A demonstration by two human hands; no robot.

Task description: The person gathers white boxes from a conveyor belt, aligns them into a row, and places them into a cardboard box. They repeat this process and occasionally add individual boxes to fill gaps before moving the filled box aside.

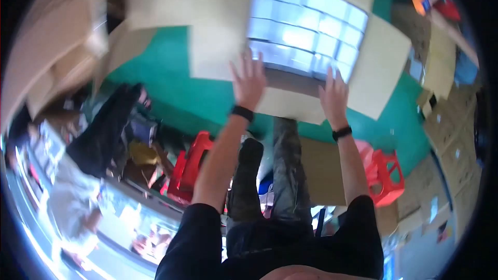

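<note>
In front of me stands a large open cardboard box [290,79] with its flaps folded out, filled with rows of small white boxes [298,35]. My left hand [250,84] is open, fingers spread, at the near left corner beside the left flap [218,46]. My right hand [334,96] is open too, fingers stretched toward the near right corner. Between my hands lies the near flap [290,105]. Neither hand holds anything; whether the fingertips touch the box, I cannot tell. Each wrist wears a dark band.
Red plastic stools [189,168] [386,179] stand on the green floor [171,62] to either side. Cardboard cartons [456,140] are stacked at the right, and more cardboard [67,36] is at the left. Other people work at a bench on the left; another person's arm [454,36] shows at the far right.
</note>
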